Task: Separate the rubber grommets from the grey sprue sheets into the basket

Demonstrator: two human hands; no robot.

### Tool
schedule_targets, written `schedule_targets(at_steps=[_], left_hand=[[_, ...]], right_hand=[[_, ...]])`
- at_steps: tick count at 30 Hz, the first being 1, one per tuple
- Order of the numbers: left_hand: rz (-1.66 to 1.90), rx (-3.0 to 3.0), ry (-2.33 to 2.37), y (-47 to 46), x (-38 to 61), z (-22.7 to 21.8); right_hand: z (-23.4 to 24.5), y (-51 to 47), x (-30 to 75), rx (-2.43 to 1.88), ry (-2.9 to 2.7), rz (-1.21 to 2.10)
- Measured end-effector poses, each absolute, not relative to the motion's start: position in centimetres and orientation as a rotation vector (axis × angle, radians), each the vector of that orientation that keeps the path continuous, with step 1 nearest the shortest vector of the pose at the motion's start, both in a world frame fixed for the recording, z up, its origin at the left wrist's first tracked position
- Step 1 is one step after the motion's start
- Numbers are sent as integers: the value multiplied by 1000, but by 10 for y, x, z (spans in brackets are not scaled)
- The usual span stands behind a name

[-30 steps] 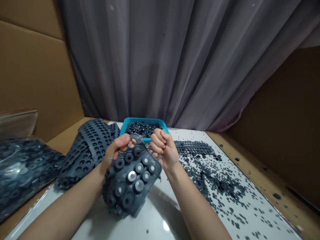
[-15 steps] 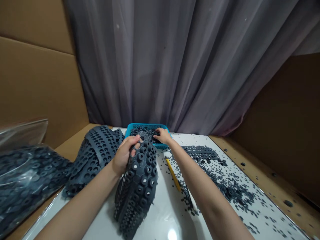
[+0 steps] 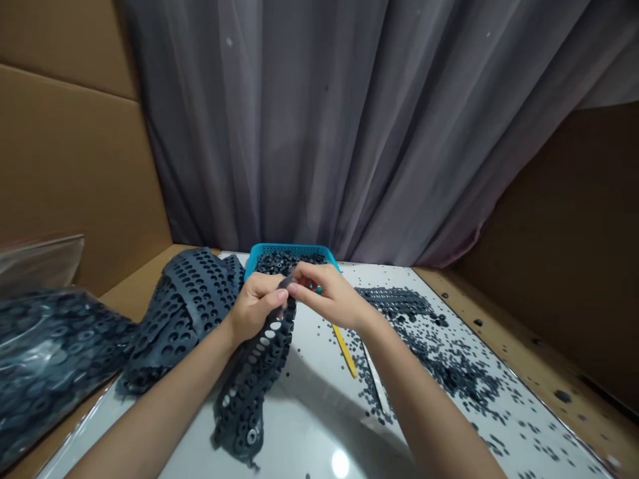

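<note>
A dark grey rubber sheet [image 3: 249, 382] full of round holes and ring-shaped parts hangs down from my left hand [image 3: 257, 306], whose thumb and fingers pinch its upper end. My right hand [image 3: 327, 289] meets it there, thumb and fingertips closed at the sheet's edge; a small piece between them is too hidden to make out. Just behind both hands stands a blue plastic basket [image 3: 292, 248] holding many small dark rubber rings [image 3: 279, 261].
More perforated rubber sheets [image 3: 187, 299] are piled at left, beside a clear bag [image 3: 50, 372] of dark rings. A yellow tool [image 3: 345, 352] and a white strip [image 3: 375, 379] lie near my right forearm. Black bits [image 3: 464, 372] and a flat perforated sheet [image 3: 397, 301] cover the right side.
My right hand has come back from the basket to the sheet's upper end beside my left hand. The sheet has turned and now hangs narrower, more edge-on.
</note>
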State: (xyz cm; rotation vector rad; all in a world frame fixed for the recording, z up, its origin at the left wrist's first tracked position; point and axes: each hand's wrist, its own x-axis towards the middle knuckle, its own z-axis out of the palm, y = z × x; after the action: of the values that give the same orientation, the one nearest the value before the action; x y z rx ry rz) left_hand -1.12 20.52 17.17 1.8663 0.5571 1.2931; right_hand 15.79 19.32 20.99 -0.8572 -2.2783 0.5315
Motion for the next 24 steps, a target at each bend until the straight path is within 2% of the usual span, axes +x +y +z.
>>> schedule_targets(at_steps=[3, 7, 9, 11, 14, 16, 24], left_hand=[[1074, 1959, 538, 209, -19, 180], [874, 2123, 748, 202, -23, 192], [881, 2066, 822, 195, -19, 193], [920, 1881, 803, 189, -11, 190], [1001, 1495, 708, 185, 2, 181], [1050, 1264, 695, 184, 10, 175], [1137, 922, 728, 190, 21, 161]], right_hand=[[209, 185, 158, -899, -2339, 397], [210, 169, 156, -971, -2324, 336], [209, 165, 155, -909, -2269, 484], [204, 166, 153, -791, -2134, 774], [192, 174, 148, -593, -1729, 1280], [182, 179, 142, -514, -1432, 1486], [160, 185, 124, -564, -934, 1555]])
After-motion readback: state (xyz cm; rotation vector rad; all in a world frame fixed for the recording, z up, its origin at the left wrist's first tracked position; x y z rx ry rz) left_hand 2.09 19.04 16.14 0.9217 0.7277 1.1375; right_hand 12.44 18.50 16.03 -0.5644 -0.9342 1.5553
